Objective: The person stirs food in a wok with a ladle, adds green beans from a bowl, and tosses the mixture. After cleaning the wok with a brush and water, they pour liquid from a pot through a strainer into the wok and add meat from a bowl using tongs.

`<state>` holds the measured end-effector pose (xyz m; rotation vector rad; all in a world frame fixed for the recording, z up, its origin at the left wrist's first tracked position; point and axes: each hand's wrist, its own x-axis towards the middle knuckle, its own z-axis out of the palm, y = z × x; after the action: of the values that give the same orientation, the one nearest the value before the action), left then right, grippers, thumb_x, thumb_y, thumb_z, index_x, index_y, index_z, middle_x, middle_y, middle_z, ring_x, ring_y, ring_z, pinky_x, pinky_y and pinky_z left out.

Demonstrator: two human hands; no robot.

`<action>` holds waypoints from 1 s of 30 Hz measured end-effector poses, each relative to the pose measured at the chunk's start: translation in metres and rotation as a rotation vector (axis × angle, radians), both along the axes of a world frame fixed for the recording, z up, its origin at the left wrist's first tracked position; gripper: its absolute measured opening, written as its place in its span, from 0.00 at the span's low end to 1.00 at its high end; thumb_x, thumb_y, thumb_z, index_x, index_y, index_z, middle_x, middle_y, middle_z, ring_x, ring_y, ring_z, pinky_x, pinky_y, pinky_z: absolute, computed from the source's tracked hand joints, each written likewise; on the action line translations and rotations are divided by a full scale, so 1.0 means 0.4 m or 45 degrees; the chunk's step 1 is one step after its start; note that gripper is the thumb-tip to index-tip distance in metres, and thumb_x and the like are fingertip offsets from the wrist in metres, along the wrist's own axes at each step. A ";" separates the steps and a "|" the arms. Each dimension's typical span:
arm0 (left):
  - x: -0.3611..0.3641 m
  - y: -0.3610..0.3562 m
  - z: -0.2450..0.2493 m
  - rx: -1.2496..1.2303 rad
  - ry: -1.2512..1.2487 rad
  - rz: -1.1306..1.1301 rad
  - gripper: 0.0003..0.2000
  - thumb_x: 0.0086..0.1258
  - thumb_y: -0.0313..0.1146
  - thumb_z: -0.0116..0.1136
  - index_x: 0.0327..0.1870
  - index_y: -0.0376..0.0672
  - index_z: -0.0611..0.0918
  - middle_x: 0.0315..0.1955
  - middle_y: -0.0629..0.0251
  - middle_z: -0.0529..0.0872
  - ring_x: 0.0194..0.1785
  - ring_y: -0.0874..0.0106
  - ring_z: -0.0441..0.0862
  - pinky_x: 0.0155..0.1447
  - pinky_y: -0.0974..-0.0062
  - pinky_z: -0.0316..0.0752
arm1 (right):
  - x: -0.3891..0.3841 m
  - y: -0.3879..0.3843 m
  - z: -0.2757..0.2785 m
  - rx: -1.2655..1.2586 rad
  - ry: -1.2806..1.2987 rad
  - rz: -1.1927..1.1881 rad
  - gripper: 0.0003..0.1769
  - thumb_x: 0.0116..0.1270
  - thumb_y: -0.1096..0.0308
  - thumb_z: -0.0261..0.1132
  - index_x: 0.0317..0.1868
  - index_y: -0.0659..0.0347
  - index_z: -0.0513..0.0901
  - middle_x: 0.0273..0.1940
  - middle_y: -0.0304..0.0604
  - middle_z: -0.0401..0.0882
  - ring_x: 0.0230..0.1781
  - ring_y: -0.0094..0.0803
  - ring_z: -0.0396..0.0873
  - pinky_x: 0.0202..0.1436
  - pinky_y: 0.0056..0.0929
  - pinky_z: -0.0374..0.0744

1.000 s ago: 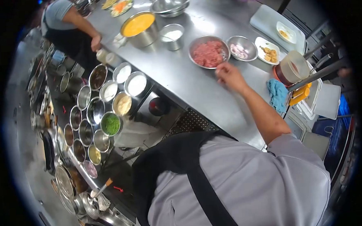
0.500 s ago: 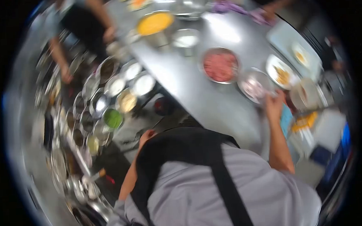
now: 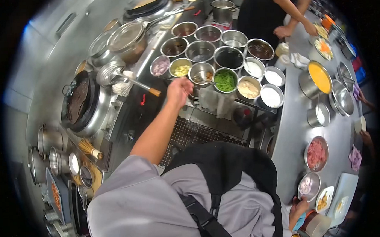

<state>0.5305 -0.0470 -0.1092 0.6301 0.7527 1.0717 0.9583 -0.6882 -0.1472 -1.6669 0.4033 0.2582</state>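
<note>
So we're looking down at a cook's station. The left hand (image 3: 179,91) is stretched out over the rack of seasoning bowls, fingers curled in tight on what looks to us like a thin metal spoon (image 3: 200,79). The spoon's long axis runs straight on from the knuckles, away from the arm, and its far end sits inside the small round steel bowl (image 3: 202,70) just past the fingertips. So the bowl lies dead ahead of that hand, touching distance, nothing in between.

Neighbours on the rack: the steel bowl of chopped greens (image 3: 225,80) is just beside it on the far side; the steel bowl of pale yellow bits (image 3: 180,70) is just beside it the other way; the steel bowl of cream-coloured paste (image 3: 248,89) is one further along. The dark round wok (image 3: 79,100) is off to the other side of the arm.

The right hand (image 3: 298,207) is well apart from all this, back at the long steel counter (image 3: 291,126), near the little steel bowl of sliced pink shallots (image 3: 308,185) and just above a blue cloth (image 3: 297,222). It's cut off at the frame edge, so we can't tell whether it's spread or closed. The left is by far the nearer hand.

A co-worker's hand (image 3: 283,31) rests at the far end of the counter, clear of the rack.
</note>
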 end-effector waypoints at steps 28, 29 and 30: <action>-0.520 0.608 0.228 -0.285 -0.772 0.107 0.20 0.80 0.43 0.43 0.60 0.34 0.66 0.49 0.45 0.78 0.51 0.51 0.79 0.57 0.45 0.73 | -0.665 0.584 0.053 0.557 0.496 0.369 0.23 0.55 0.75 0.60 0.53 0.66 0.76 0.43 0.46 0.83 0.34 0.39 0.82 0.29 0.32 0.82; -0.522 0.621 0.195 -0.230 -0.754 0.139 0.20 0.80 0.44 0.42 0.58 0.34 0.67 0.47 0.46 0.79 0.48 0.52 0.80 0.54 0.46 0.75 | -0.660 0.618 0.059 0.515 0.494 0.406 0.23 0.55 0.75 0.60 0.54 0.66 0.76 0.43 0.47 0.83 0.34 0.40 0.81 0.29 0.32 0.82; -0.531 0.624 0.177 -0.176 -0.735 0.173 0.20 0.80 0.45 0.42 0.56 0.34 0.68 0.44 0.47 0.80 0.45 0.53 0.81 0.50 0.47 0.77 | -0.653 0.651 0.063 0.471 0.494 0.444 0.23 0.55 0.75 0.60 0.54 0.66 0.76 0.43 0.47 0.83 0.35 0.40 0.81 0.29 0.32 0.82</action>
<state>0.3182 0.2024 -0.0384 0.1327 0.3616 1.2364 0.6972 -0.4277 -0.1219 -1.3103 0.3248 0.8719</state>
